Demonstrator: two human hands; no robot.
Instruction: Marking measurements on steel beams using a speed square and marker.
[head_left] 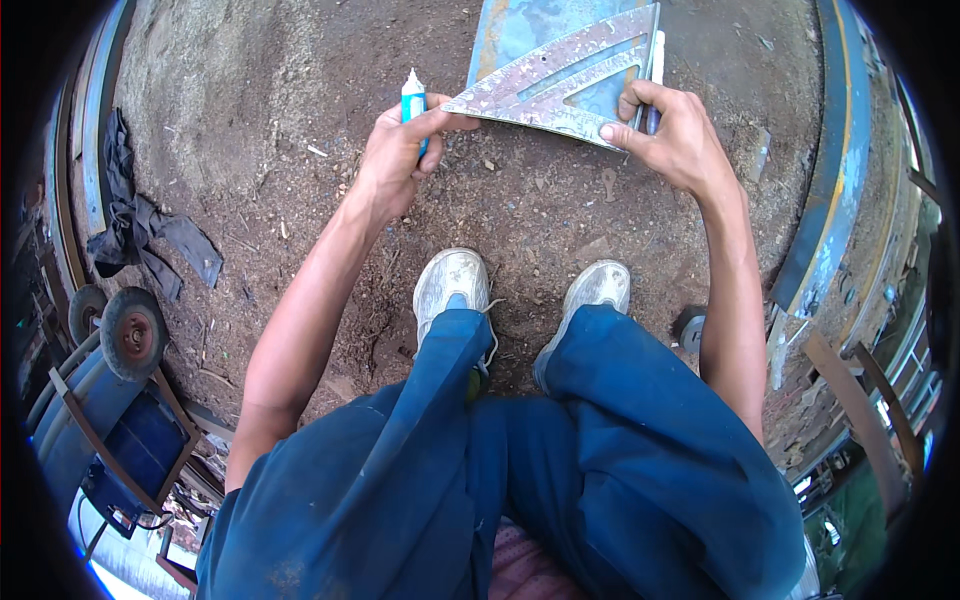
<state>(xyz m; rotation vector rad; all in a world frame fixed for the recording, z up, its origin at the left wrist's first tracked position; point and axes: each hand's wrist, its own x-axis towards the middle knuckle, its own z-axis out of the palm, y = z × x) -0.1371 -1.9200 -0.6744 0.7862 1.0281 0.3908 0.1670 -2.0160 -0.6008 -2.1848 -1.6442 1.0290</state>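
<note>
My left hand (398, 150) is closed round a small white-and-teal squeeze tube (412, 104) with a pointed white nozzle standing upward. Its thumb and fingertips also meet the left tip of a worn metal triangular square (540, 82) with slots cut in it. The square's right corner is pinched between the thumb and bent fingers of my right hand (672, 135). Along that right side stands a slim white stick-like thing with a dark lower end (656, 62), partly behind my fingers. The square overlaps a bluish, rust-streaked metal plate (510, 30), whose far end is cut off.
Dirt ground (300, 110) with small debris lies around my shoes (452, 280). Long blue metal beams (835, 180) run along the right and left sides. At left are a dark crumpled cloth (135, 235) and a blue wheeled machine (140, 430). A dark round object (690, 328) sits beside my right forearm.
</note>
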